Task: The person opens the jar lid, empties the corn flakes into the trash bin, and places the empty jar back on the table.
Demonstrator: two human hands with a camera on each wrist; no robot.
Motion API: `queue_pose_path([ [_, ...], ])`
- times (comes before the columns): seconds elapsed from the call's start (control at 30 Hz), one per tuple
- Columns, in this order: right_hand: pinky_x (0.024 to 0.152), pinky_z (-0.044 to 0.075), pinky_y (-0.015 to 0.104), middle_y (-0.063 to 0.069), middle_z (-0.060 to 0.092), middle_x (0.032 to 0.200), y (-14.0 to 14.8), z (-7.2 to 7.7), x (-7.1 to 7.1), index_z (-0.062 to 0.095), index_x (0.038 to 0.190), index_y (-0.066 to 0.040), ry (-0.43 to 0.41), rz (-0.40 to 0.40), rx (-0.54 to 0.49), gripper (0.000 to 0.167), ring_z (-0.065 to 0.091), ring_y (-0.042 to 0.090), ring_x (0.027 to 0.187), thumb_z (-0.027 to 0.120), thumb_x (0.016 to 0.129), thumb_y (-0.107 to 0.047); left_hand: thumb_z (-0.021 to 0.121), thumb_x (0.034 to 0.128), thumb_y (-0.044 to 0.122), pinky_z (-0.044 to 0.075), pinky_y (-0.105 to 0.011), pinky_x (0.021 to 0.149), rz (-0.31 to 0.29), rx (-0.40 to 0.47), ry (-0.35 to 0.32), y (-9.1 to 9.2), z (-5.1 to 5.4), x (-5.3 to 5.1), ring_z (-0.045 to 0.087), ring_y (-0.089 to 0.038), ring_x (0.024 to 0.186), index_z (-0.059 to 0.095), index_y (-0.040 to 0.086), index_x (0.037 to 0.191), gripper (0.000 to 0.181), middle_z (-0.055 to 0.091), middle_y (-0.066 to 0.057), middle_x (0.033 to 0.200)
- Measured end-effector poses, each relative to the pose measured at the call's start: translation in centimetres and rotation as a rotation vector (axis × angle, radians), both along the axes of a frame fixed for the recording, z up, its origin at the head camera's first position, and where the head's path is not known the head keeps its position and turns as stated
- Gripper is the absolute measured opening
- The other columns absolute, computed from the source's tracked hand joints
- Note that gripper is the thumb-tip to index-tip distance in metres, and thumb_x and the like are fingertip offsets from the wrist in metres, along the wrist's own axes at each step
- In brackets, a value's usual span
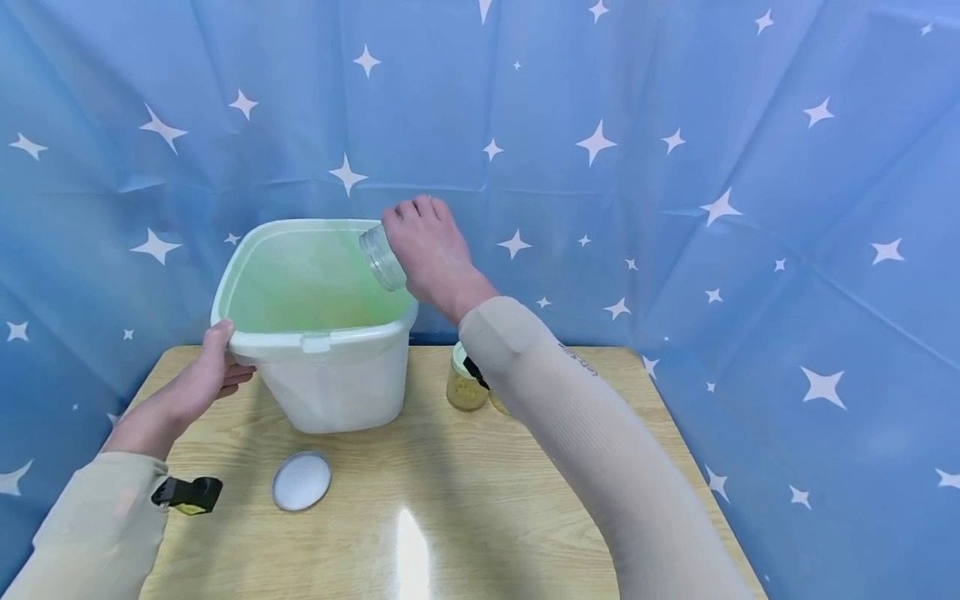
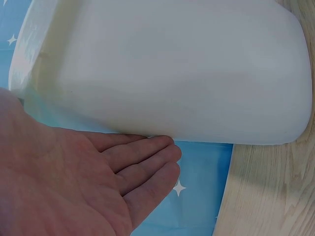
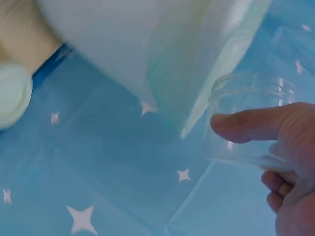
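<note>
A white plastic bin (image 1: pixel 341 387) with a pale green inside stands on the table. Something yellowish shows blurrily low inside it. My left hand (image 1: pixel 206 371) holds the bin's rim at the near left corner, the thumb over the edge. In the left wrist view its fingers (image 2: pixel 142 162) lie straight along the outer wall. My right hand (image 1: pixel 431 250) grips a clear glass jar (image 1: pixel 382 258), tipped on its side over the bin's right rim, mouth toward the bin. The jar's glass (image 3: pixel 236 93) looks clear, with no contents visible in it.
A round white lid (image 1: pixel 302 481) lies on the wooden table (image 1: pixel 360 533) in front of the bin. Right of the bin stands a jar of yellow pieces (image 1: pixel 467 390) with a pale lid; another is mostly behind my right sleeve. Blue star-patterned cloth (image 1: pixel 675 208) surrounds the table.
</note>
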State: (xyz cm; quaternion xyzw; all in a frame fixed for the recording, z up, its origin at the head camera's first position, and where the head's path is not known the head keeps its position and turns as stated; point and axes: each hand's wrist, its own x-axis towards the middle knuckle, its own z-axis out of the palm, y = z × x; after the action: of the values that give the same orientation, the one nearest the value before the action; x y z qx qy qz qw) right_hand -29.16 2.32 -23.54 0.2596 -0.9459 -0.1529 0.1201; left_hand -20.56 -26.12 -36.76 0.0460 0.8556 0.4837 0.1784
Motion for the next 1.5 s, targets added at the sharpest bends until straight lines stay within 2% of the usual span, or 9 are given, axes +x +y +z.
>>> queue_pose_path([
  [0.17,0.116,0.029,0.038,0.003,0.047,0.143,0.1,0.1,0.0,0.039,0.144,-0.015,0.01,0.0,-0.027,0.062,0.038,0.026,0.134,0.065,0.087,-0.011,-0.021,0.0936,0.056,0.023,-0.071,0.109,0.003,0.005,0.002,0.0,0.0,-0.1,0.018,-0.062,0.137,0.011,-0.018,0.148,0.096,0.013,-0.046,0.149],
  [0.37,0.118,0.026,0.039,0.004,0.044,0.146,0.7,-0.1,-0.2,0.037,0.145,-0.016,-0.039,-0.024,-0.076,0.065,0.035,0.026,0.135,0.064,0.086,-0.007,-0.021,0.093,0.057,0.023,-0.071,0.11,0.006,0.005,-0.004,0.1,0.1,0.0,0.018,-0.062,0.137,0.01,-0.019,0.147,0.097,0.012,-0.046,0.149],
  [0.53,0.121,0.021,0.04,0.004,0.04,0.151,1.5,-0.4,-0.5,0.033,0.149,-0.014,-0.07,-0.047,-0.163,0.067,0.031,0.027,0.14,0.061,0.088,-0.004,-0.021,0.0924,0.057,0.022,-0.071,0.11,0.01,0.007,-0.009,0.2,0.1,-0.1,0.017,-0.061,0.138,0.009,-0.019,0.147,0.099,0.013,-0.046,0.149],
  [0.8,0.119,0.024,0.041,0.006,0.043,0.15,3.0,-0.8,-0.8,0.034,0.149,-0.012,-0.068,-0.039,-0.267,0.075,0.034,0.027,0.138,0.068,0.082,-0.016,-0.021,0.0926,0.057,0.023,-0.071,0.11,0.008,0.005,-0.001,0.2,0.1,0.0,0.017,-0.061,0.138,0.009,-0.019,0.147,0.098,0.013,-0.046,0.15],
  [1.03,0.118,0.026,0.042,0.005,0.046,0.149,4.3,-1.3,-1.3,0.033,0.15,-0.013,-0.088,-0.056,-0.359,0.091,0.037,0.027,0.136,0.078,0.076,-0.041,-0.021,0.0929,0.056,0.024,-0.071,0.109,0.013,-0.001,0.005,0.2,0.1,-0.1,0.019,-0.061,0.138,0.008,-0.018,0.148,0.097,0.013,-0.046,0.15],
  [1.2,0.119,0.025,0.043,0.004,0.047,0.149,5.6,-1.6,-1.6,0.034,0.15,-0.014,-0.152,-0.097,-0.453,0.094,0.039,0.027,0.136,0.08,0.072,-0.04,-0.02,0.0931,0.058,0.024,-0.072,0.109,0.011,-0.004,0.016,0.1,0.0,0.0,0.019,-0.061,0.138,0.011,-0.016,0.148,0.097,0.014,-0.045,0.15],
  [1.5,0.115,0.029,0.045,0.006,0.05,0.146,8.5,-3.0,-2.0,0.04,0.146,-0.011,-0.174,-0.128,-0.612,0.099,0.04,0.03,0.133,0.086,0.066,-0.045,-0.02,0.0924,0.06,0.023,-0.07,0.11,0.013,-0.006,0.0,0.1,0.0,0.1,0.019,-0.061,0.138,0.011,-0.016,0.148,0.099,0.015,-0.045,0.15],
])
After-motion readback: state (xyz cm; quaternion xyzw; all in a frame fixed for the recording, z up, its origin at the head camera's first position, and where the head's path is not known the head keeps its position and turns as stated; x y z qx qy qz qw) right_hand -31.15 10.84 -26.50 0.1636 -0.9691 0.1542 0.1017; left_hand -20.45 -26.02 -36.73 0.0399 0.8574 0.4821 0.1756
